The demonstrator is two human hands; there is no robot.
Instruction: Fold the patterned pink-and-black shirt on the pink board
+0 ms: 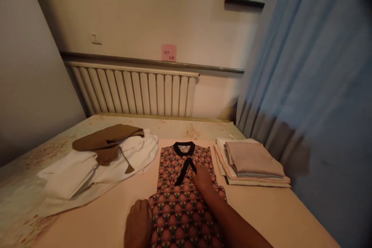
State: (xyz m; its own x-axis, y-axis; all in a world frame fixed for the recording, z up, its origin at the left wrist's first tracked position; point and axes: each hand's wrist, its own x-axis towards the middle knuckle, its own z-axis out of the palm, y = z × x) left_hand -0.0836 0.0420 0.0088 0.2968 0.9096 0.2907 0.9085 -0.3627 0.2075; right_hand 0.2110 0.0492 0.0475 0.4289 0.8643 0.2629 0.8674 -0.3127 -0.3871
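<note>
A sleeveless blouse (177, 209) with a pink, green and black repeating pattern lies face up, its lower part folded up over itself. It has a black collar (184, 148) and a black neck tie (182, 173) that splits into two strips on the chest. My right hand (202, 178) reaches over the blouse, its fingers closed on the right strip of the tie. Against the blouse's lower left edge rests my left hand (138, 223), back upward, fingers together and curled. Its fingertips are hidden, so I cannot see whether they grip any cloth.
A stack of folded clothes (255, 159) sits to the right, by a blue curtain (325, 124). White garments (72, 174) and a brown one (107, 139) lie loosely at left. Pale pink sheeting (101, 217) covers the front. A radiator (136, 89) stands behind the bed.
</note>
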